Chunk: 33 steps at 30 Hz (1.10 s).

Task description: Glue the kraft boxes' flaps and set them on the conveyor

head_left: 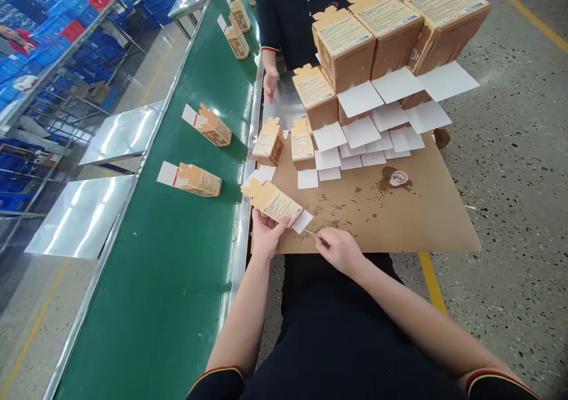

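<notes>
My left hand (266, 235) is wrapped round the lower side of a brown printed carton (276, 203), tilted above the table's near left corner. From the carton's near end sticks out a white flap (302, 221). In my right hand (339, 249), pinched between the fingers, is a thin pale stick (310, 232) whose far end meets the flap. Whether its tip is bare or padded is too small to tell. A small clear round cup (398, 178) stands in a dark wet patch farther right on the brown tabletop (381, 222).
Stacked cartons (344, 48) with white flaps hanging out fill the table's far side. To the left runs a green conveyor belt (177, 258) carrying several spaced cartons (202, 179). Across the table stands a co-worker, one hand (270, 84) near the belt edge.
</notes>
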{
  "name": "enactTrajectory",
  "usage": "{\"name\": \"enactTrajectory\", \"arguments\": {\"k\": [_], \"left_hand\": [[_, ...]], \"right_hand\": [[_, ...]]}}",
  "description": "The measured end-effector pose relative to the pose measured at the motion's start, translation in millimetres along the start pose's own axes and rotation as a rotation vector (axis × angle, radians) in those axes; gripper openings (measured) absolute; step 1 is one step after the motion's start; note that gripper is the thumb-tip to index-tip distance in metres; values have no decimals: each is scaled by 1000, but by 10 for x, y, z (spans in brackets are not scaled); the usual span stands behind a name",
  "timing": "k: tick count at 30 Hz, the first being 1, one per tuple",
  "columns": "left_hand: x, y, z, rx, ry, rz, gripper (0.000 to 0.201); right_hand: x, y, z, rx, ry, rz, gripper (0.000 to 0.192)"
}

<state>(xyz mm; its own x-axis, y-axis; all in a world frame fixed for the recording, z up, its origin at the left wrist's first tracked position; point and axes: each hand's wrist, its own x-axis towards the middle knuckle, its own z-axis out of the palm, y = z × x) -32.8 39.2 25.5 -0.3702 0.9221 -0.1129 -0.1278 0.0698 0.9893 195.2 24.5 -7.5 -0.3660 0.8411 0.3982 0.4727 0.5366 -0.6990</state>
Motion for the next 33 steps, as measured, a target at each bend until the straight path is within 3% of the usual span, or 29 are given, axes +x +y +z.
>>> {"name": "enactTrajectory", "arguments": {"k": [3, 6, 9, 13, 17, 23, 26, 29, 33], "left_hand": [[-50, -22, 26, 41, 7, 29, 93], [-149, -59, 50, 220, 54, 81, 93], [-247, -116, 60, 431, 76, 117, 84], [-282, -171, 31, 534, 4, 117, 67], [-247, -161, 21, 526, 8, 131, 63], [-222, -118, 37, 614, 3, 192, 60], [-126, -66, -233, 615, 152, 166, 71], [55, 61, -750, 502, 375, 122, 77], [321, 263, -1436, 425, 618, 199, 94]], "right_hand": [[19, 70, -120, -3, 49, 15, 31], [39, 110, -273, 21, 161, 36, 27], [14, 109, -423, 28, 270, 73, 25], [-103, 61, -570, 39, 325, 129, 25], [-205, -18, -638, 39, 356, 151, 26], [-185, -94, -622, 59, 376, 59, 25], [-182, -93, -627, 77, 381, 61, 25], [-204, -72, -647, 73, 389, 94, 24], [-170, -35, -656, 87, 380, 103, 25]]}}
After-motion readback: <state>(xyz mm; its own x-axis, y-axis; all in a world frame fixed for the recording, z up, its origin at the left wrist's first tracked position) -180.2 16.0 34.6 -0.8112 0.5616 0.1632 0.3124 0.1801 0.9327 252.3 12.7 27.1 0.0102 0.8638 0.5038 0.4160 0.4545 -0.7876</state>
